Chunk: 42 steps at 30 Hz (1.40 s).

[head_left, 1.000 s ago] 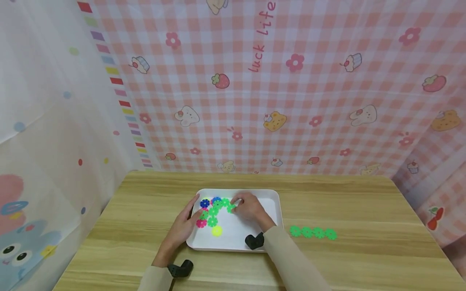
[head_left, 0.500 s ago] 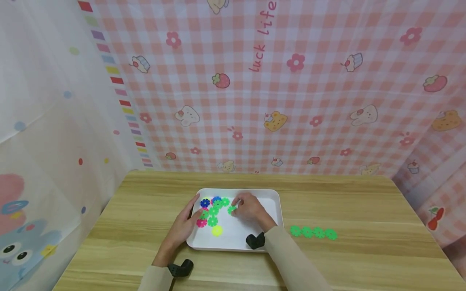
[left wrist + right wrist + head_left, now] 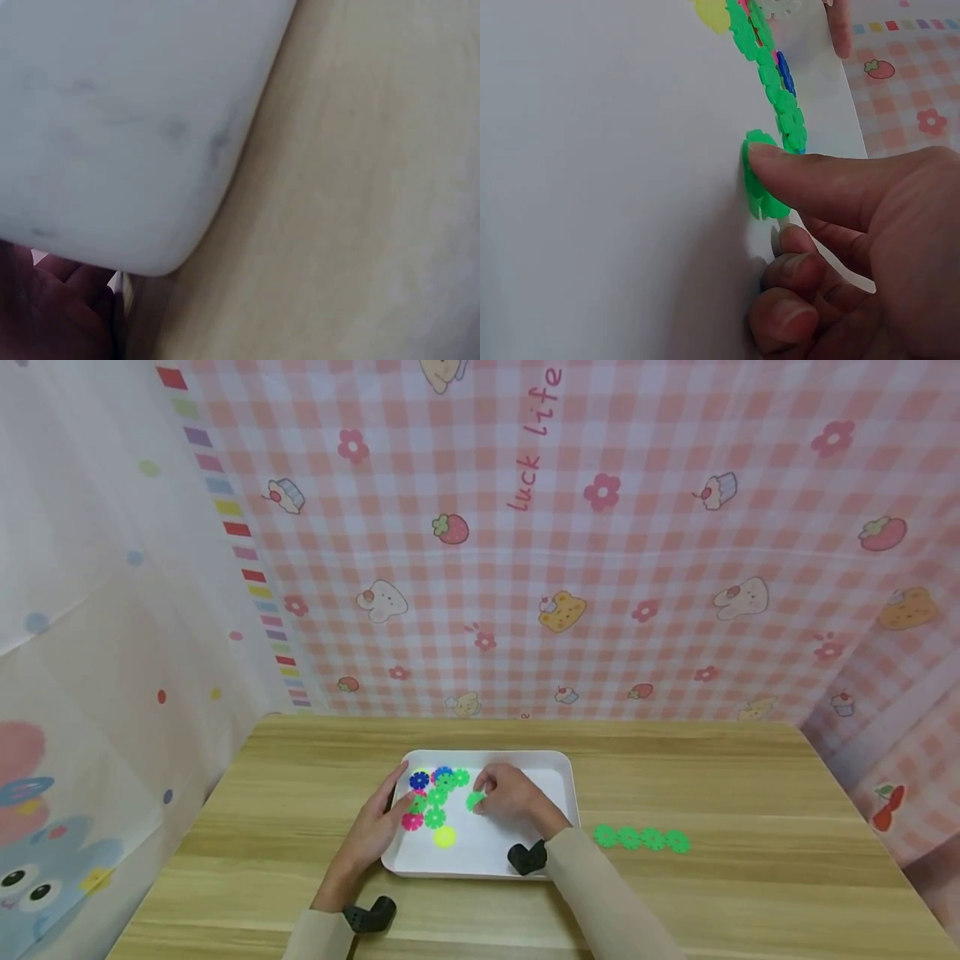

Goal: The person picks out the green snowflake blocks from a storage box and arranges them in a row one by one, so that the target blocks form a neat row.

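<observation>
In the head view my right hand (image 3: 510, 793) pinches a green snowflake disc (image 3: 475, 802) above the white tray (image 3: 517, 864). The right wrist view shows the thumb lying across that green disc (image 3: 759, 142), with the other fingers curled below. My left hand (image 3: 375, 822) grips the tray's left side, its thumb over the rim beside the discs and its fingers along the outside. Several linked green discs (image 3: 437, 797) lie at the tray's left, apart from the pinched one. Around them are a dark blue disc (image 3: 418, 781), a pink disc (image 3: 412, 822) and a yellow disc (image 3: 445, 837).
To the right of the tray, a row of linked green discs (image 3: 628, 837) lies on the wooden table (image 3: 750, 793). A pink checked cloth (image 3: 562, 552) hangs behind the table's far edge. Each wrist wears a black device (image 3: 372, 914).
The green disc in my right hand has come away from the end of the linked green discs, moving slightly toward me. My left hand keeps its place on the tray.
</observation>
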### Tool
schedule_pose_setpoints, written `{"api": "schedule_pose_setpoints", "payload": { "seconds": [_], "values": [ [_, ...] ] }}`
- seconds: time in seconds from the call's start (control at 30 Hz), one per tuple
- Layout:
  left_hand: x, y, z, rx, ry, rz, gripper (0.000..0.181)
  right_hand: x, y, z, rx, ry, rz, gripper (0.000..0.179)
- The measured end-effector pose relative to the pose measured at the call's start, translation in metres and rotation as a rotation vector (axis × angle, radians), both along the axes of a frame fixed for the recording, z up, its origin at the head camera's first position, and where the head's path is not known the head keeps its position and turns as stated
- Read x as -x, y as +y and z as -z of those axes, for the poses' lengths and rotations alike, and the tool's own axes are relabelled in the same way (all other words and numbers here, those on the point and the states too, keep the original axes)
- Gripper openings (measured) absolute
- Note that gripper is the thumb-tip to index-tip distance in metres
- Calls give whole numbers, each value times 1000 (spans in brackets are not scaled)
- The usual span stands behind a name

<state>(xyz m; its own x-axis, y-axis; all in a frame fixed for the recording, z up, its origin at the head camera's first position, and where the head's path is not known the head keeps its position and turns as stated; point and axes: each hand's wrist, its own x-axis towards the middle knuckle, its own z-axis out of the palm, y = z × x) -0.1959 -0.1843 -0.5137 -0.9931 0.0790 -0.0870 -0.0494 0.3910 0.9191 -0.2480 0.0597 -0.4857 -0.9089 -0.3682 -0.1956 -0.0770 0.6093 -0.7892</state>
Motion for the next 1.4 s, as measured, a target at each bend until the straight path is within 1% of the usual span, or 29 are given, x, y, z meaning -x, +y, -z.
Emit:
{"api": "schedule_pose_setpoints", "payload": {
  "seconds": [0.27, 0.47, 0.6, 0.77, 0.87, 1.07, 1.13, 1.3, 1.4],
  "values": [
    [-2, 1, 1, 3, 2, 7, 57, -2, -1, 1, 25, -11, -20, 23],
    [-3, 2, -1, -3, -5, 1, 56, -3, 2, 1, 33, 2, -30, 21],
    [-3, 3, -2, 5, 4, -3, 56, -5, 6, -4, 18, 17, -45, 17],
    [-2, 3, -3, 4, 2, -13, 57, -8, 15, -14, 3, 37, -47, 11],
    [-2, 3, -3, 0, -5, -15, 57, -11, 23, -22, 6, 67, -49, 9],
    [-1, 2, -2, 18, 5, -10, 57, -18, 45, -35, 39, 175, -48, 8],
    [0, 1, -3, 19, 0, -11, 57, -21, 53, -38, 54, 185, -38, 7],
    [0, 1, -3, 23, -12, -14, 56, -27, 77, -42, 83, 155, 12, 7],
    [0, 1, -3, 21, -14, -14, 56, -31, 93, -45, 104, 166, 23, 6]
  ]
}}
